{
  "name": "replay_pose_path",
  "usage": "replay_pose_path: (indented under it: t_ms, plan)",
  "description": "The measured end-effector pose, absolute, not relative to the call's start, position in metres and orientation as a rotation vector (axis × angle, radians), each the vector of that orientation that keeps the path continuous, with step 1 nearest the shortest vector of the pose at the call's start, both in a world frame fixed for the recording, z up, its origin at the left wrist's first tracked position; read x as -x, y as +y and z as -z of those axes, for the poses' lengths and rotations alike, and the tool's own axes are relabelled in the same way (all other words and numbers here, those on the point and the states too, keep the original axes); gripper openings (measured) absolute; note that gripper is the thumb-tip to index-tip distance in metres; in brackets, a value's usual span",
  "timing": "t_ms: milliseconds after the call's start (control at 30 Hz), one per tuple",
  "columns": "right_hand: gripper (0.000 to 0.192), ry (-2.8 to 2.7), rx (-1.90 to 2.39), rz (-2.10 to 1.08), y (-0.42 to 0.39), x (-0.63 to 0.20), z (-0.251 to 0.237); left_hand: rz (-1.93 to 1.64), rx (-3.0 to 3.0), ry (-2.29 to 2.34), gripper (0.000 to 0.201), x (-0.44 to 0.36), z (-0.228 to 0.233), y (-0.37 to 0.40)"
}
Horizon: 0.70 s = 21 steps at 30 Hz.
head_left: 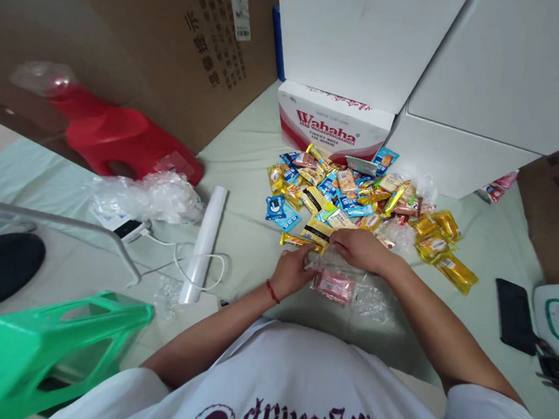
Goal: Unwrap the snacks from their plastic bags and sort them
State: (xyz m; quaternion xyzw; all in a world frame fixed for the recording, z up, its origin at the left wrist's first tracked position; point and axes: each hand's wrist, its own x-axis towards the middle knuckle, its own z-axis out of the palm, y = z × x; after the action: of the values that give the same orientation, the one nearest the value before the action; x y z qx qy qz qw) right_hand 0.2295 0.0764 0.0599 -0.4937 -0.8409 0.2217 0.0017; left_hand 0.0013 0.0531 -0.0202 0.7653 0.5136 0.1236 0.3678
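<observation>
My left hand and my right hand meet over a clear plastic bag on the pale floor sheet, both gripping its upper edge. A pink snack packet shows through the bag. Just beyond my hands lies a heap of small snack packets in yellow, blue and orange wrappers. A red string circles my left wrist.
A red-and-white Wahaba box and white boxes stand behind the heap. A roll of plastic bags, crumpled plastic and a white cable lie left. A red stool, green stool and black phone sit around.
</observation>
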Motion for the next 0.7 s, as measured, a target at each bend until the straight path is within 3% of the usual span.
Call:
replay_pose_path:
  t_ms: [100, 300, 400, 567, 633, 700]
  plan:
    - [0.019, -2.438, 1.76, -0.752, 0.065, -0.224, -0.061, -0.256, -1.973, 1.333, 0.012, -0.001, 0.019, 0.058]
    - [0.026, -2.117, 1.783, -0.958, 0.009, -0.197, -0.046, -0.279, -1.942, 1.272, 0.023, 0.001, 0.013, 0.07]
    - [0.027, -2.378, 1.692, -0.838, -0.026, -0.183, -0.032, -0.302, -1.736, 1.224, 0.023, 0.007, 0.009, 0.081]
    - [0.048, -2.584, 1.63, -0.594, -0.052, -0.179, -0.009, -0.324, -1.234, 1.033, 0.012, 0.002, -0.005, 0.07]
    - [0.041, -2.55, 1.631, -0.635, -0.053, -0.183, -0.007, -0.345, -1.174, 0.977, 0.008, -0.009, -0.012, 0.055]
    - [0.033, -2.494, 1.593, -0.713, -0.053, -0.19, -0.01, -0.342, -1.237, 0.96, 0.018, -0.021, -0.016, 0.039]
